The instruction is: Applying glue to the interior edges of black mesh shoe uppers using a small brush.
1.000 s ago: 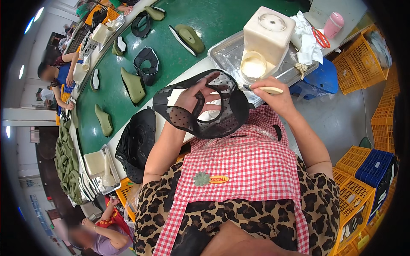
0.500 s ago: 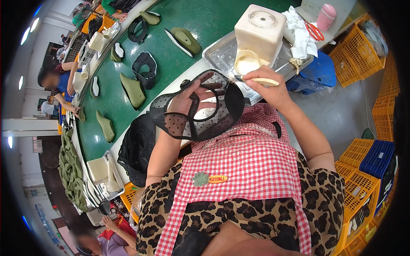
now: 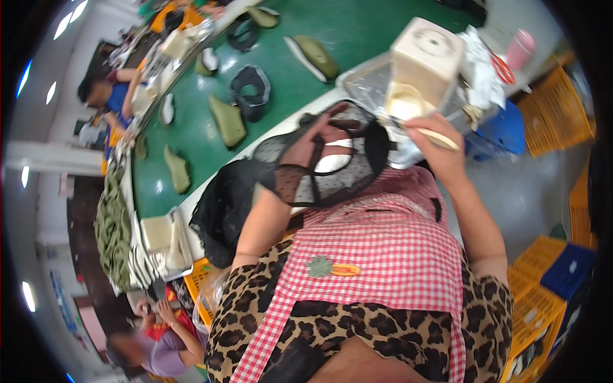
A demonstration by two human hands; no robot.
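My left hand (image 3: 305, 145) reaches up inside a black mesh shoe upper (image 3: 350, 176), its fingers spread behind the sheer dotted fabric and holding the piece up. A white patch shows through the upper's round opening. In my right hand (image 3: 442, 161) is a brush (image 3: 446, 140) with a cream handle, gripped between thumb and fingers. Its tip, blurred, lies between the upper's right edge and the cup-like mouth (image 3: 407, 102) of a cream plastic container (image 3: 424, 60). That container stands on a metal tray (image 3: 359, 82), and pale material shows in its mouth.
Olive shoe lasts (image 3: 227, 121) and dark uppers (image 3: 250, 90) lie on the green table (image 3: 287, 80). More black mesh (image 3: 223, 207) is heaped by my left arm. Right of the container are a white cloth (image 3: 482, 70), red-handled scissors (image 3: 502, 69) and a blue bin (image 3: 501, 134). Co-workers sit at left.
The whole view has shifted, so the table and container appear farther right. My right hand with the brush sits slightly closer to the container's mouth. My left hand still holds the upper.
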